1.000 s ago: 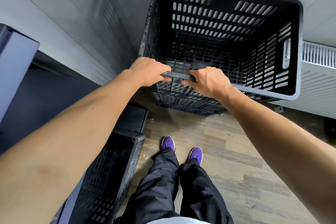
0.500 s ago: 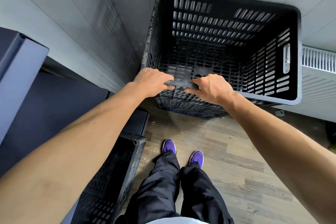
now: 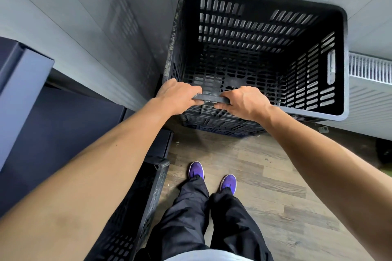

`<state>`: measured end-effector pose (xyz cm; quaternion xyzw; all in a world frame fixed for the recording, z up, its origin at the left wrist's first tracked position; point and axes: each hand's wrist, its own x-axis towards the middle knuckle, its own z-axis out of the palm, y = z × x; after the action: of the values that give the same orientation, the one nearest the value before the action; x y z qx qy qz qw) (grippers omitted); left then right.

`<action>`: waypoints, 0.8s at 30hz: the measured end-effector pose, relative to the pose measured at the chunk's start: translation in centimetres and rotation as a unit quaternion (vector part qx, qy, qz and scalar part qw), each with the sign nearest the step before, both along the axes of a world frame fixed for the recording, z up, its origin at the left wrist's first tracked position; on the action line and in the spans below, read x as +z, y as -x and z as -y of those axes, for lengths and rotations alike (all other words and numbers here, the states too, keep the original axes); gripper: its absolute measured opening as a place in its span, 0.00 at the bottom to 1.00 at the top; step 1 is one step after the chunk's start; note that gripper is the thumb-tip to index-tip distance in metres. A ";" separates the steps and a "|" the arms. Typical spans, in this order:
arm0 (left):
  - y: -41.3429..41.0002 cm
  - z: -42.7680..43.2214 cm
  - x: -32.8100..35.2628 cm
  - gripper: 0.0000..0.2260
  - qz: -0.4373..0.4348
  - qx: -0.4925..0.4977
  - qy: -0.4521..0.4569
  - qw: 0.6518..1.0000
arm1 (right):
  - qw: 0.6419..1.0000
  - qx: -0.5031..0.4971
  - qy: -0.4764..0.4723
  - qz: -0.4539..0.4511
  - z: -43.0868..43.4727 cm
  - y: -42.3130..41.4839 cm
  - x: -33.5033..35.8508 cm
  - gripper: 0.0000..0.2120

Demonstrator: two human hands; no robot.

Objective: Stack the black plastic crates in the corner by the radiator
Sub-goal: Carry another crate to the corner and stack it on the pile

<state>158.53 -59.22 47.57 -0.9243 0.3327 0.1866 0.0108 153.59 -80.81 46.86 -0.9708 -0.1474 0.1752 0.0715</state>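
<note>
Top crate (image 3: pixel 254 34): black, slotted, empty, mouth up. It stands just beside the end of the radiator (image 3: pixel 370 69), filling the wall corner there, with its rim above the radiator's top. Judgement: walls on two sides and the radiator on a third keep the column from wandering.

Lower crate (image 3: pixel 222 126): directly beneath, equally near the radiator; only its near face shows. I cannot tell whether the top crate is fully seated on it.

Spare crate (image 3: pixel 135 207): on the floor, well apart from the radiator, beside the person's left leg. Likely next to go up.

Left hand (image 3: pixel 178 95) and right hand (image 3: pixel 244 101): close together, both curled tight round the middle of the top crate's near rim, no nearer the radiator than its end. Judgement: a central two-handed hold allows nudging the crate square onto the one below.
</note>
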 end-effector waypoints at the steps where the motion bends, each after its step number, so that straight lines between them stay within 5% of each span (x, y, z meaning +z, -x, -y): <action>1: 0.1 0.0 -0.1 0.17 0.006 0.004 -0.003 1.000 | 1.000 -0.003 -0.003 -0.009 -0.1 0.1 0.1 0.19; 9: 1.9 2.8 -1.0 0.26 -0.007 0.013 0.028 1.000 | 0.995 -0.067 0.027 -0.072 6.0 2.9 1.0 0.14; 16: 3.6 8.8 -0.9 0.23 -0.035 -0.026 0.091 0.995 | 0.986 -0.116 0.037 -0.118 14.8 6.2 2.1 0.15; 24: 4.3 14.5 -0.7 0.17 -0.007 -0.042 0.070 0.997 | 0.985 -0.131 0.086 -0.067 17.4 7.6 1.8 0.15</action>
<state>154.27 -73.73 46.85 -0.9065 0.3838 0.1690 -0.0490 145.96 -98.26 48.65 -0.9704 0.0014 0.2408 0.0193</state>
